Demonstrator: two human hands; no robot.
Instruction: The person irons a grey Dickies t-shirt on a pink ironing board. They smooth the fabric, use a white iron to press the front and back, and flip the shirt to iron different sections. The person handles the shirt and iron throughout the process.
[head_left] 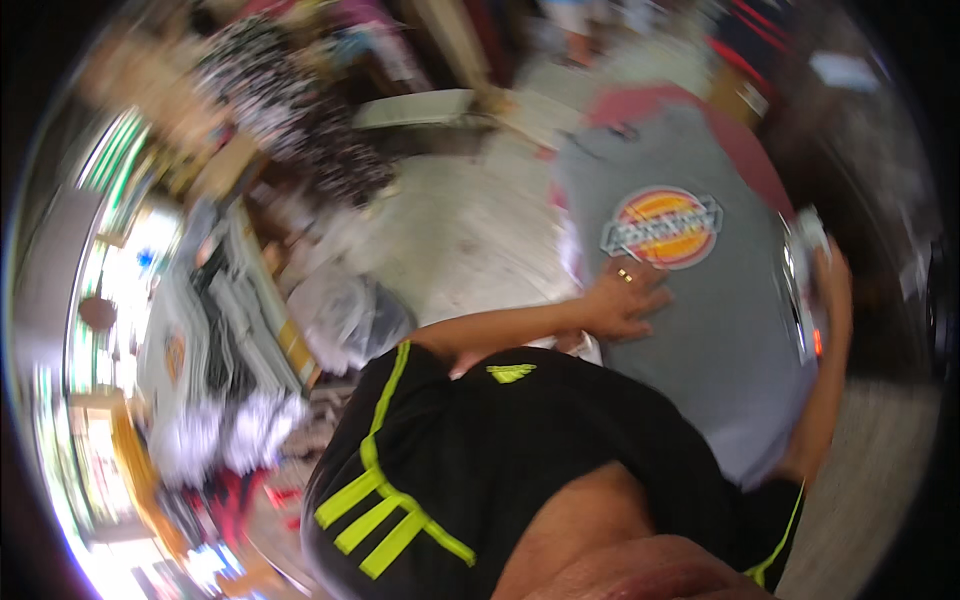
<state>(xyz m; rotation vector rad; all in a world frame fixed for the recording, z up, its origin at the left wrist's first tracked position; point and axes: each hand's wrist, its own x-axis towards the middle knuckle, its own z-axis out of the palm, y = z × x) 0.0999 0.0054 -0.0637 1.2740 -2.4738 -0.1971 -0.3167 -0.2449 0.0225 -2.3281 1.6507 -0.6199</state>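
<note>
A grey garment (690, 330) with an orange and yellow printed emblem is spread over a dull red padded board (745, 150). Flat on the cloth, just below the emblem, rests my left hand (628, 298), its fingers spread and a ring on one of them. At the garment's right side, my right hand (834, 280) is closed around an iron (798, 285) with a shiny metal sole and a small orange light. The iron appears tilted up along the cloth's edge; whether it touches the cloth I cannot tell. Motion smears much of the picture.
To my left stand stacks of folded grey and white garments (200, 320) beside a clear plastic bag (350, 318). Farther off lies a black-and-white patterned heap (290, 110). A cardboard box (738, 95) sits beyond the board. Another person's leg (578, 45) shows at the far end.
</note>
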